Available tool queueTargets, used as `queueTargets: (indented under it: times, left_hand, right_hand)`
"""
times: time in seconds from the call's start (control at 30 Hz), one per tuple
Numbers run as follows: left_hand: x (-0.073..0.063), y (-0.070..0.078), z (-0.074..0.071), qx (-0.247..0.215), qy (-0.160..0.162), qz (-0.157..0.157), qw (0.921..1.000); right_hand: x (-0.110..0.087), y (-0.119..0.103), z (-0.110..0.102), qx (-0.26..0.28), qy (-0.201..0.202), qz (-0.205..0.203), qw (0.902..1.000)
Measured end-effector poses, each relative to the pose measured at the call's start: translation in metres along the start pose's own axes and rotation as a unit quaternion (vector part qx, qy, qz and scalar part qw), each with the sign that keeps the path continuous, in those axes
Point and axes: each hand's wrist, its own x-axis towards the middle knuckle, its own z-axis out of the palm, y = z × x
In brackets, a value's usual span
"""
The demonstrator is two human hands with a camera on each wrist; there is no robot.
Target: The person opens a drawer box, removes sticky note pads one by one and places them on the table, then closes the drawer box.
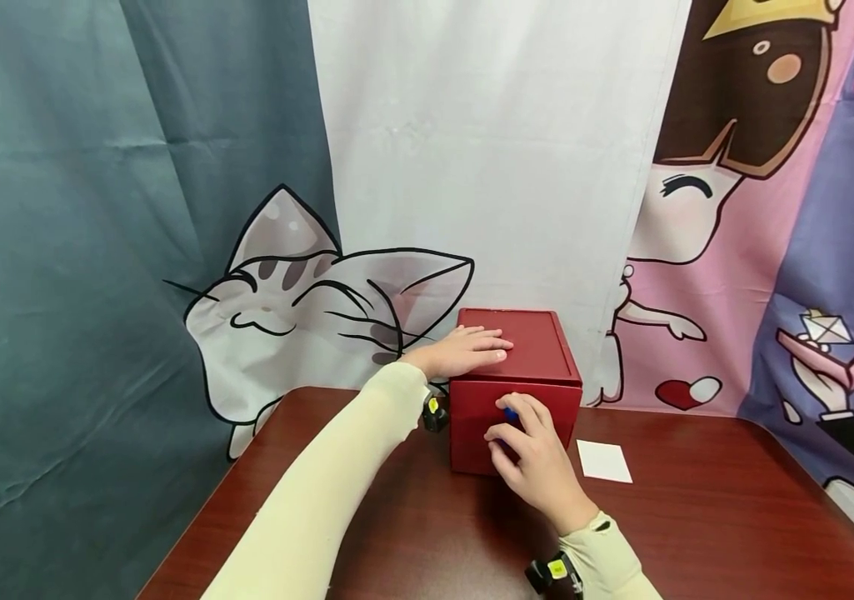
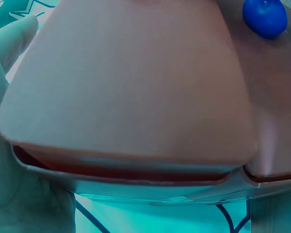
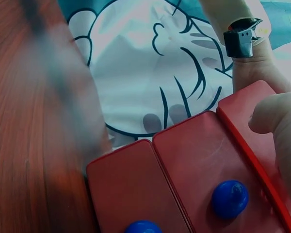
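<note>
A red box [image 1: 516,344] with two drawer fronts stands at the table's back. My left hand [image 1: 464,350] rests flat on its top, fingers spread to the right; in the left wrist view part of that hand [image 2: 19,145] lies along the box. My right hand [image 1: 539,458] is in front of the drawers with bent, separated fingers, close round a blue knob [image 1: 511,413]. The right wrist view shows the upper drawer's knob [image 3: 230,199] apart from the visible finger [image 3: 274,116], and the lower knob [image 3: 143,227]. A narrow dark gap edges the upper drawer front [image 2: 131,92].
A white square card [image 1: 604,461] lies on the brown table [image 1: 696,500], right of the box. Behind hangs a cartoon-printed curtain [image 1: 501,150]. Small black cameras sit on the left wrist [image 1: 434,413] and right wrist [image 1: 550,573].
</note>
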Motion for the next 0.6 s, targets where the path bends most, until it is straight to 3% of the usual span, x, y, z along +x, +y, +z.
queueTargets:
  times: [0.6]
  left_hand:
    - [-0.0022, 0.0015, 0.0003, -0.009, 0.010, 0.012, 0.9998]
  right_hand:
    - [0.0046, 0.0046, 0.0054, 0.003, -0.020, 0.050, 0.9985]
